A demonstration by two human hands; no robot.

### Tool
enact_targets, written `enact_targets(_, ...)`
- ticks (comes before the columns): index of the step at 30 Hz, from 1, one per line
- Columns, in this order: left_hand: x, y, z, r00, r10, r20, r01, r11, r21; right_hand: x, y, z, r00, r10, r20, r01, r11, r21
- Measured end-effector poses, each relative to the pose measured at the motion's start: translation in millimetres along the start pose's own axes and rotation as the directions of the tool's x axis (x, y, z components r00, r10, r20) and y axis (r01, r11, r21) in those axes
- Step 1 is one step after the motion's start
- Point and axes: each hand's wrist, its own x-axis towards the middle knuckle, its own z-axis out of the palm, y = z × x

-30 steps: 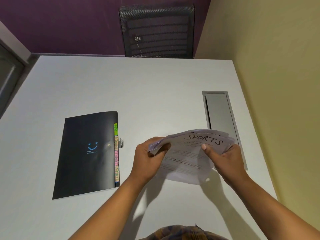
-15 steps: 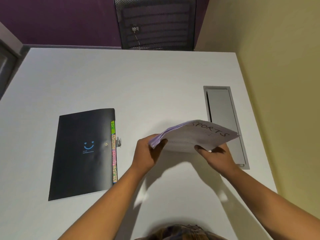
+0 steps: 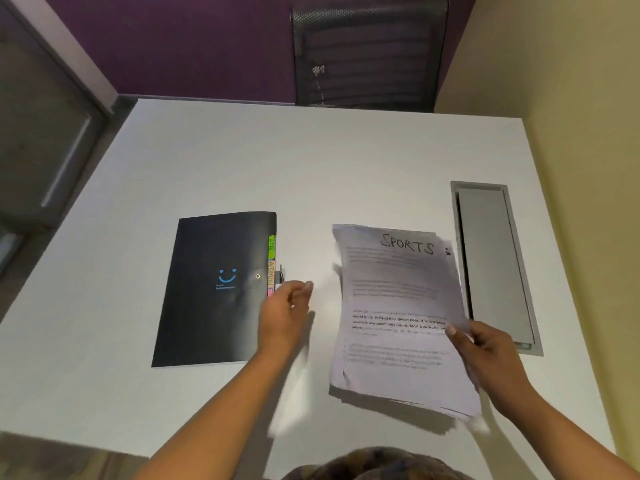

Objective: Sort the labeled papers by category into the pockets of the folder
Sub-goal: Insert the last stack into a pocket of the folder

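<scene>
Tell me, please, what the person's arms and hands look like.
The left forearm and right forearm are bare to the frame's edge: no sleeves, gloves, watch or bracelet show. No rings are visible on the left hand or right hand, though the left is motion-blurred. A brown checked garment shows at the bottom edge.

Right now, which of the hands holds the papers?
The right hand, pinching the stack at its right edge; the left hand hovers empty beside the folder.
</scene>
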Motion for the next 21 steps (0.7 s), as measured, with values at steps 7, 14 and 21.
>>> enact_targets(7, 11.3, -74.4, -36.5, 0.978, -0.045, -0.206, 0.186, 0.638, 0.747, -23.1, 26.7, 4.5, 0.988, 0.137, -0.072, -0.134, 0.990, 0.048)
enact_targets(14, 11.5, -90.0, -44.0, 0.986, -0.144, -0.085, 0.146, 0.492, 0.858, -35.0, 29.2, 4.6, 0.981, 0.161, -0.105, -0.156, 0.986, 0.055)
enact_targets(21, 8.7, -75.0, -44.3, 0.982, -0.154, 0.113, -0.041, 0.410, 0.911, -37.6, 33.1, 1.9, 0.978, 0.170, -0.121, -0.162, 0.984, 0.071)
